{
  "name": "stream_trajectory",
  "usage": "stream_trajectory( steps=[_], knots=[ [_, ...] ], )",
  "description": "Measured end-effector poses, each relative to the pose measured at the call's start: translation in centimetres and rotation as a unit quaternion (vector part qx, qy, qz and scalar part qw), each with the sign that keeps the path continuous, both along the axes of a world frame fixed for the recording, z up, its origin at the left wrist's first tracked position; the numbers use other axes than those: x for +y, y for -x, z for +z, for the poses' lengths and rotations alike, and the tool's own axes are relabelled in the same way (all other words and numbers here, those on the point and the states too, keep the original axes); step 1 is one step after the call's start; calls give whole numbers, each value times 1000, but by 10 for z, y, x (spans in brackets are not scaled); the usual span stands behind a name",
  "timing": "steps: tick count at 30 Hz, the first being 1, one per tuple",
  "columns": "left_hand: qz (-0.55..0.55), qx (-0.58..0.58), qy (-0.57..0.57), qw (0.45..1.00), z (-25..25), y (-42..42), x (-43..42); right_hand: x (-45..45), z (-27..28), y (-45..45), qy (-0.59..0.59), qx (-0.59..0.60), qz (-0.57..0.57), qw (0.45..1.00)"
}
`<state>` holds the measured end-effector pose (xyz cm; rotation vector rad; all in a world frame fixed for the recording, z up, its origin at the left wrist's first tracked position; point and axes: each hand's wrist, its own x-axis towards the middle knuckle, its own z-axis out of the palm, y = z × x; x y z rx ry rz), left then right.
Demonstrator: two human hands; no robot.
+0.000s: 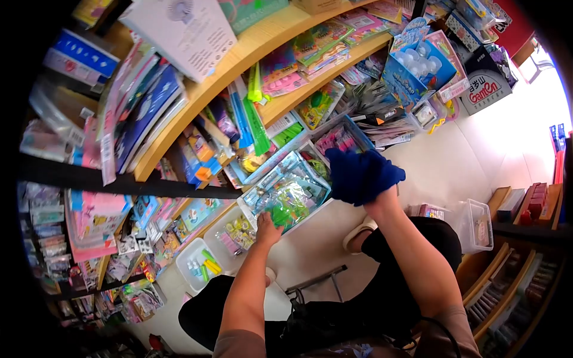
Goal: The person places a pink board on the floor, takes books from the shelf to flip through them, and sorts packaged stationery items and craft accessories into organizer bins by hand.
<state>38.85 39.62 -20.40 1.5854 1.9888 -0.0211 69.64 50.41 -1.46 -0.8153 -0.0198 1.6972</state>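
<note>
My right hand (382, 200) is mostly hidden by a bunched dark blue cloth (365, 176), which it grips above the right end of a bin. My left hand (270, 230) is at the near edge of a white bin (310, 217), with its fingers closed on a clear plastic packet (289, 206) that has bright green contents. More shiny packets lie under and around it. Just behind, a blue-grey bin (352, 126) holds pink packaged items.
Curved wooden shelves (221, 62) packed with stationery and toys stand ahead. A blue display box (421, 65) and a dark carton (484, 86) sit at upper right. A white tray (192, 275) and a clear tub (477, 225) are on the floor. A metal-framed stool (316, 280) is between my legs.
</note>
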Motion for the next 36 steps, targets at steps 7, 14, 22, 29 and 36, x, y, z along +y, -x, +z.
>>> stream_trajectory(
  steps=[7,14,22,29,36],
  knots=[
    [41,86,28,995,-21,1,18,8,8,2,50,-11,9,999],
    [13,149,8,989,16,2,19,5,-17,-2,-17,-39,53,998],
    [-47,-65,17,997,50,2,-27,13,-14,-23,-6,-15,-79,997],
    [63,-230,-85,967,62,-13,-16,28,54,-84,-113,-61,-199,972],
    [225,-472,-23,852,84,-115,74,19,43,-103,-119,37,-183,975]
  ],
)
